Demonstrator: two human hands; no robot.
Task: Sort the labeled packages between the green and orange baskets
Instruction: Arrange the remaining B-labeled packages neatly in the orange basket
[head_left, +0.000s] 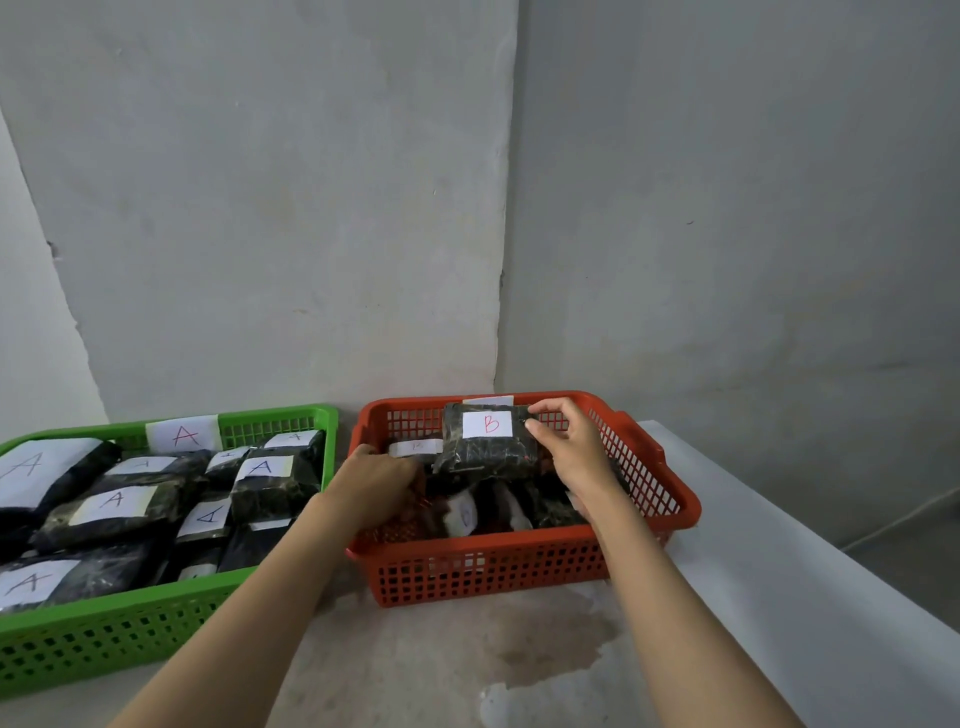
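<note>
Grey plaster wall behind, pale tabletop (519, 654) under both baskets. Green basket (130, 618) on my left is packed with dark wrapped packages, every label I can read says A, and an A tag sits on its far wall. Orange basket (519, 566) right beside it, touching or nearly so at the near corners, with a white tag on its far rim that I can't read from here

B package (488, 441) is up on top of the pile in the orange basket, tilted toward me, white label with red B facing up. My right hand (576, 452) is on its right edge: thumb and forefinger pinched on the upper right corner, remaining fingers (550, 415) loosely curled. My left hand (379, 478) is down in the basket's left side among the lower packages, fingers buried, can't tell whether it's closed on one or just pushing them apart

Handling guess: dark crinkled film over something soft, so light, pliable, a bit slick. A corner pinch will likely let it sag or swing; better to take it across the short edge, thumb on top, fingers under, off the paper label so it doesn't peel

Label matches this basket as far as I can judge, so it probably stays here. A few more labels lower in the pile are blurred, unreadable
</note>
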